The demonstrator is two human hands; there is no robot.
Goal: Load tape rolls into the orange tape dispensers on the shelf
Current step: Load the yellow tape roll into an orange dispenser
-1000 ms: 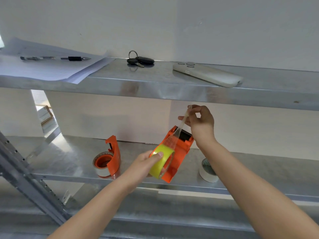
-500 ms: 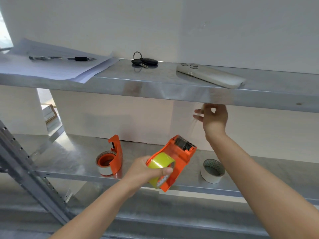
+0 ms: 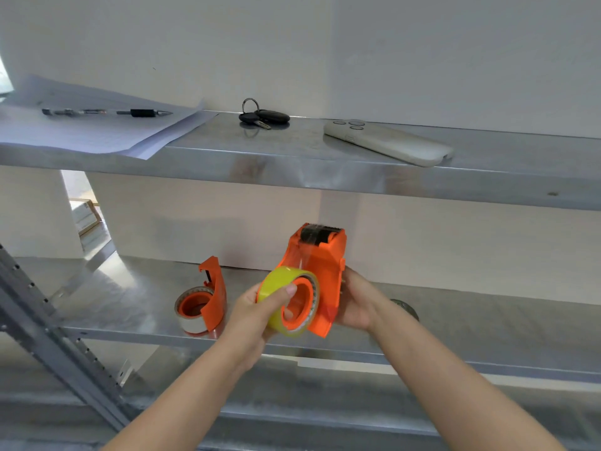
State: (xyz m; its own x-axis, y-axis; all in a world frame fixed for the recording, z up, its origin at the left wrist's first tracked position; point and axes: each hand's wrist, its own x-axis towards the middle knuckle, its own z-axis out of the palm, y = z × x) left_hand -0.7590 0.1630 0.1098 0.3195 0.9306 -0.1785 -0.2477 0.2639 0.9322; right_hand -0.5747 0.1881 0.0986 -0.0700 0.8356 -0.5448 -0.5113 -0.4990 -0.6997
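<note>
Right hand has dropped to clasp the orange dispenser; left hand grips its yellow roll.

We count two orange dispensers, perhaps three tape rolls, one pen, one key bunch, one phone, two hands

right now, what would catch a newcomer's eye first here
The bright orange tape dispenser in the middle stands out, held before the lower shelf: the left hand grips its yellow tape roll, the right hand holds its back. A second orange dispenser stands on that shelf to the left. Keys and a pale phone lie on the upper shelf.
</note>
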